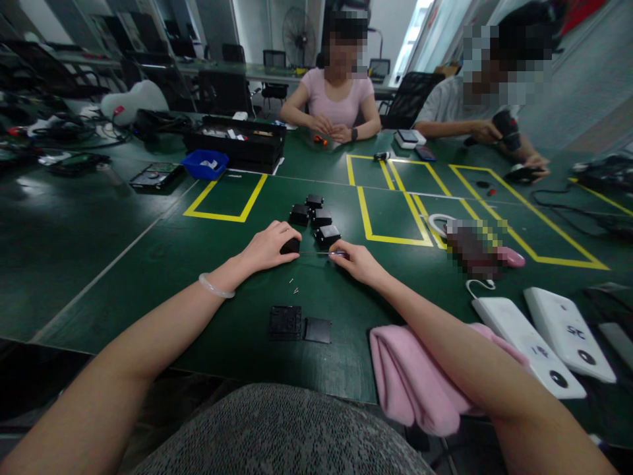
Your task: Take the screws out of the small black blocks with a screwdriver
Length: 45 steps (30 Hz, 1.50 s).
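Observation:
Closed around a small black box (291,246), my left hand (273,247) rests on the green table. My right hand (355,259) grips the handle of a screwdriver (316,253), whose thin shaft points left at the box. Whether the tip touches a screw is too small to tell. Several similar black boxes (321,218) sit in a cluster just beyond my hands. A few small screws (295,290) lie nearer to me. Below them are an open black casing half (285,322) and a flat black cover (317,330), side by side.
A pink cloth (415,376) lies under my right forearm, with white power banks (529,343) to its right. Yellow tape (395,241) marks the table (198,330). A blue tray (205,164) and black toolbox (237,148) stand at the far left. Two people work across the table.

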Available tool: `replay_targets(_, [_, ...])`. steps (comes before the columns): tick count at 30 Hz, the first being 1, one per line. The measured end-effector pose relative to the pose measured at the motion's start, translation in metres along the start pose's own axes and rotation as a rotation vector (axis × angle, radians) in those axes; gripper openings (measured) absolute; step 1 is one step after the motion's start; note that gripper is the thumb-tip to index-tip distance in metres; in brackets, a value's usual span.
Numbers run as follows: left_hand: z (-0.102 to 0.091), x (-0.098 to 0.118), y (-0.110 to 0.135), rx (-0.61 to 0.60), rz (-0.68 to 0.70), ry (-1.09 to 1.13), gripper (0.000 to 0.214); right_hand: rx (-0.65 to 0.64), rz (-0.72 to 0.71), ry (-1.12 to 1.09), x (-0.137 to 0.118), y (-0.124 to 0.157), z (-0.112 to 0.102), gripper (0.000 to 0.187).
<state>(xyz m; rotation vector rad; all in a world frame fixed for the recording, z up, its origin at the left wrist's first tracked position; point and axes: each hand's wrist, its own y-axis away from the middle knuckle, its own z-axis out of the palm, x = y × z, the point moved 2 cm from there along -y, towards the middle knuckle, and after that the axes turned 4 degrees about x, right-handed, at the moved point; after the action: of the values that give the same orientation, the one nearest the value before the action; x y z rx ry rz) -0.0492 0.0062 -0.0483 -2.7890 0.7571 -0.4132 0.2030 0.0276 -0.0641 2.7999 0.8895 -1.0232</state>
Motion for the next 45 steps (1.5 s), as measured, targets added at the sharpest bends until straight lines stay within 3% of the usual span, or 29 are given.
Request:
replay_targets(8, [-0.0012, 0.0007, -0.0001, 0.005, 0.006, -0.004, 0.032, 0.008, 0.004, -0.069, 0.0003, 0.0006, -0.0013, 0.019])
replay_targets(15, [0.0001, -0.0001, -0.0004, 0.014, 0.017, 0.002, 0.032, 0.015, 0.091, 0.094, -0.0027, -0.0003, 0.0005, 0.019])
replay_targets(22, [-0.0011, 0.0016, -0.0004, -0.005, -0.002, -0.004, 0.033, 0.024, -0.009, -0.001, -0.0028, -0.0007, -0.0014, 0.017])
replay_targets(27, [0.0002, 0.0006, -0.0002, 0.010, 0.008, -0.001, 0.032, 0.018, -0.001, -0.047, -0.0001, 0.0003, -0.0013, 0.018])
replay_targets(45, [-0.0003, 0.0003, -0.0006, 0.009, 0.015, -0.003, 0.032, -0.058, 0.086, 0.298, -0.0037, 0.0010, -0.0008, 0.022])
